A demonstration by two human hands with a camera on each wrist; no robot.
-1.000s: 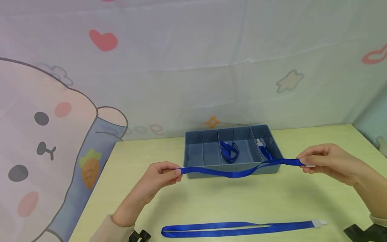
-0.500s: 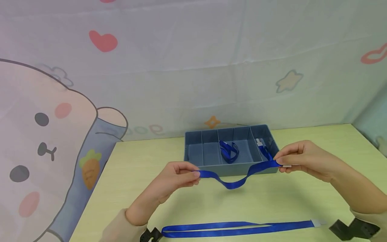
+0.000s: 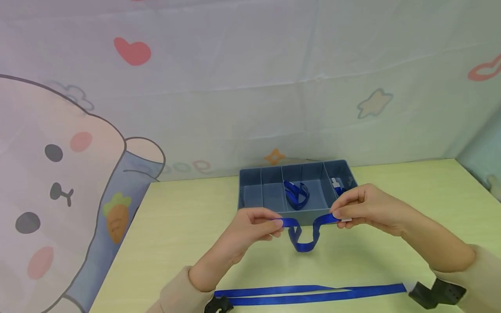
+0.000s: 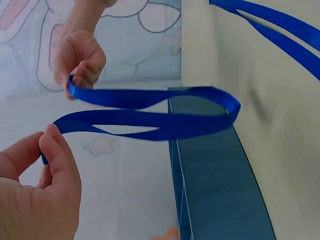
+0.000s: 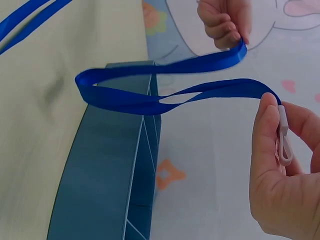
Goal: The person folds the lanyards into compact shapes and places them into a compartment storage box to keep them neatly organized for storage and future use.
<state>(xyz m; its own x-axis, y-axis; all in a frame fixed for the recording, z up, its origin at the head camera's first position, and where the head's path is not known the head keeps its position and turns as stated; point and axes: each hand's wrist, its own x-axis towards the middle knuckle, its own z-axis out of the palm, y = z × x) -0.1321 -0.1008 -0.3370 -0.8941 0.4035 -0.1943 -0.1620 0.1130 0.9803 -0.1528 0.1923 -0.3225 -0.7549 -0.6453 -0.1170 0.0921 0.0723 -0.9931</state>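
A blue lanyard hangs in a U between both hands, above the table and in front of the grey-blue box. My left hand pinches its looped end between thumb and fingers. At the other end my right hand pinches the strap beside the white plastic clip, which shows clearly in the right wrist view. A second blue lanyard lies stretched out on the table nearer the body, its left end partly hidden by my left sleeve.
The divided box stands at the back of the table against a printed cloth. A coiled blue lanyard lies in a middle compartment. Another lanyard with a white clip sits in the right compartment, partly behind my right hand.
Both hands have moved toward each other, the left going right and the right going left. The lanyard, nearly straight before, now sags into a deep U.
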